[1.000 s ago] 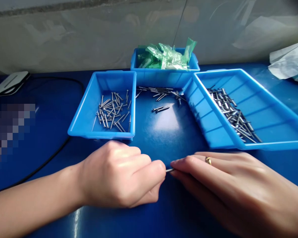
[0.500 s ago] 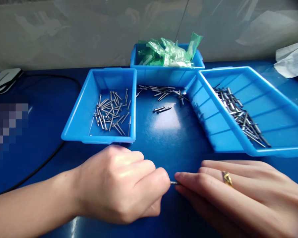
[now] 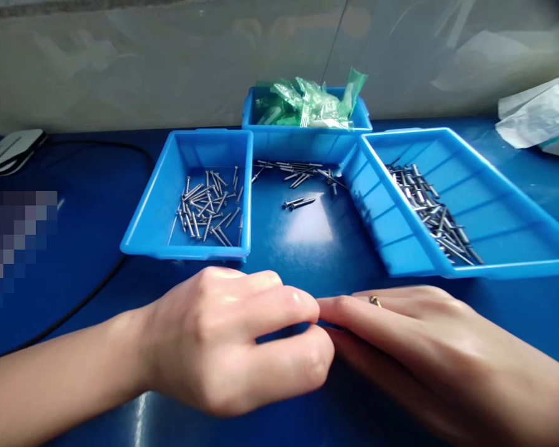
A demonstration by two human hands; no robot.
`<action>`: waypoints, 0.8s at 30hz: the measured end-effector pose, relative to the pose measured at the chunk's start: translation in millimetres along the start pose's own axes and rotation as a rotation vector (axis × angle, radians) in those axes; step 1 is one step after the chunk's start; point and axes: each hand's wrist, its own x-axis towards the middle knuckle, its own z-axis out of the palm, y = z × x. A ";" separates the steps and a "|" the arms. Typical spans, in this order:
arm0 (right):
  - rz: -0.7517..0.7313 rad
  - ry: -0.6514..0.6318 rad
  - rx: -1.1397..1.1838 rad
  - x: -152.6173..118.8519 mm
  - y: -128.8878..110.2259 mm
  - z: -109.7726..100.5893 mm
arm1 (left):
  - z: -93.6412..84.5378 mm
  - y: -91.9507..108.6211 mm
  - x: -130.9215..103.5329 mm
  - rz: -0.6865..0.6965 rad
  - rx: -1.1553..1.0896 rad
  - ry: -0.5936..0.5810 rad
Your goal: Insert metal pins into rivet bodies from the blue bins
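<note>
My left hand (image 3: 242,341) is curled, its thumb and forefinger parted by a narrow gap near the tips. Its fingertips meet those of my right hand (image 3: 414,341), which are pressed together in a pinch. The screw that showed between them a moment ago is hidden by the fingers. A ring (image 3: 375,301) sits on a right finger. Just beyond my left hand, a blue bin (image 3: 186,250) holds many silver screws (image 3: 205,205). Past my right hand stands a larger blue bin (image 3: 417,264) with metal pop rivets (image 3: 440,217).
Loose rivets (image 3: 300,203) lie on the blue table (image 3: 317,254) between the bins. A back bin (image 3: 307,136) holds green plastic packets (image 3: 317,102). A black cable (image 3: 97,288) runs along the left; crumpled white paper (image 3: 538,112) lies at the far right.
My right hand has moved left until its fingertips touch my left hand's. The screw's threaded shank has gone out of sight. My left thumb and forefinger have parted a little. The view shifted slightly.
</note>
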 end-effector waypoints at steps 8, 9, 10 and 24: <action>-0.008 0.014 -0.013 7.1 -2.3 -4.8 | -0.7 -4.2 -0.9 0.008 0.153 0.037; -0.017 0.013 -0.014 6.9 -2.7 -5.1 | -1.6 -4.0 -0.4 0.002 0.164 0.036; -0.025 0.007 -0.021 6.6 -2.9 -5.5 | -2.9 -3.6 0.5 0.002 0.172 0.026; -0.011 -0.034 -0.043 3.5 1.9 -0.5 | -6.2 0.2 6.1 0.012 0.210 0.017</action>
